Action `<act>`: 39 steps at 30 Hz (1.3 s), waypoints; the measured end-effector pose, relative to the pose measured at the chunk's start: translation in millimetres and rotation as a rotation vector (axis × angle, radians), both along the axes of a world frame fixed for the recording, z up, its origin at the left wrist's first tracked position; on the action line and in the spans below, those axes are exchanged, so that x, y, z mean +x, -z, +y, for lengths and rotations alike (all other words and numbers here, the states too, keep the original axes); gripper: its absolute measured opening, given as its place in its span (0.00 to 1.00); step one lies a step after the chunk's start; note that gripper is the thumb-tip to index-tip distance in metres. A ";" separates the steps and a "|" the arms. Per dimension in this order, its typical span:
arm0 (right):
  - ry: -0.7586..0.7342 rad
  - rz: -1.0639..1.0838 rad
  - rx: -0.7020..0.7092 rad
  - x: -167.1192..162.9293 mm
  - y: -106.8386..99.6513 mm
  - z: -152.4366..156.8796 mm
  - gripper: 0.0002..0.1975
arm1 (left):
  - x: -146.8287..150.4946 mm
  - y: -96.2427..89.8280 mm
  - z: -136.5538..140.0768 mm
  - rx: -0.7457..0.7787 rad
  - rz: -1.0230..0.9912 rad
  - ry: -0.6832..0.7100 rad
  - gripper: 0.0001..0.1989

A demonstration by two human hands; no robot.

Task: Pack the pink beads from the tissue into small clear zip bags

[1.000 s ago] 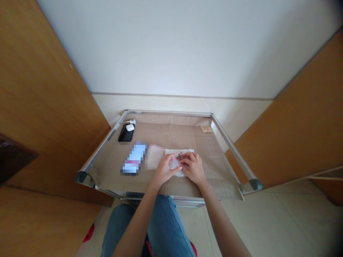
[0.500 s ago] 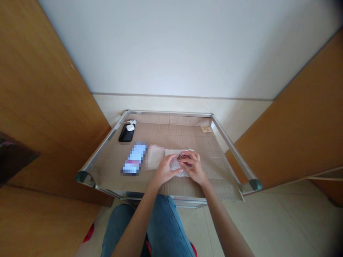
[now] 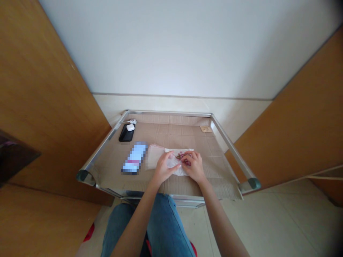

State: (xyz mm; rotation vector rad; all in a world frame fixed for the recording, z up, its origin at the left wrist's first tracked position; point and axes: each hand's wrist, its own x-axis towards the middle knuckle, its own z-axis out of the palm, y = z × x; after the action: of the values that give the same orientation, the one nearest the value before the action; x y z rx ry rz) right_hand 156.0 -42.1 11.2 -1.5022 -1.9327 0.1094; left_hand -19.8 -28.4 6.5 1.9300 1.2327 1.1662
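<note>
Small dark-pink and greenish pieces, like dried flower buds (image 3: 180,156), lie in a loose pile on a crinkled white sheet (image 3: 182,172); whether it is paper or thin plastic I cannot tell. My left hand (image 3: 163,167) rests at the sheet's left side, cupped, with thumb and fingers apart. Over the right part of the pile curves my right hand (image 3: 195,167), its bent, spread fingertips touching the pieces and hiding some of them. Left of the sheet, partly under it, is a stack of thin pale sheets or bags (image 3: 154,157).
Brown cardboard (image 3: 166,134) lines the metal-framed table (image 3: 227,142). A blurred-out phone (image 3: 134,158) lies at left. Behind it, a black phone-like slab (image 3: 125,135) carries a white earbud case (image 3: 130,127), beside a white plug (image 3: 132,121). A small tan packet (image 3: 205,129) sits back right.
The pink pieces, bunched together before, now lie more loosely spread on the white sheet. Both hands have shifted only slightly, the left thumb drawing a little to the left.
</note>
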 end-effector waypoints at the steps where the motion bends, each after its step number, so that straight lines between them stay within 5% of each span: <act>1: -0.010 -0.011 -0.006 -0.6 -0.9 -0.7 0.05 | 0.1 0.3 0.0 0.004 0.000 0.003 0.29; 9: -0.041 -0.054 -0.025 -2.9 -3.6 -3.2 0.02 | -0.1 1.0 0.0 0.003 0.001 0.011 0.29; 19: -0.034 0.247 -0.010 5.9 -3.1 1.1 0.07 | 0.7 2.5 0.5 -0.021 0.112 0.071 0.29; 27: -0.163 0.216 -0.042 4.7 -1.9 0.0 0.06 | 2.3 0.8 -0.2 -0.013 0.110 0.106 0.30; 39: 0.014 0.072 -0.026 4.1 3.2 2.9 0.06 | 1.5 -1.0 -0.6 -0.043 0.068 0.049 0.29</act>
State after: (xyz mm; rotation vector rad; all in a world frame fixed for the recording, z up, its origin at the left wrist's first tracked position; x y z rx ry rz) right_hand 160.1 -39.2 8.0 -1.5087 -1.8704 0.1807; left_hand -18.2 -29.0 7.5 1.9715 1.2280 1.0490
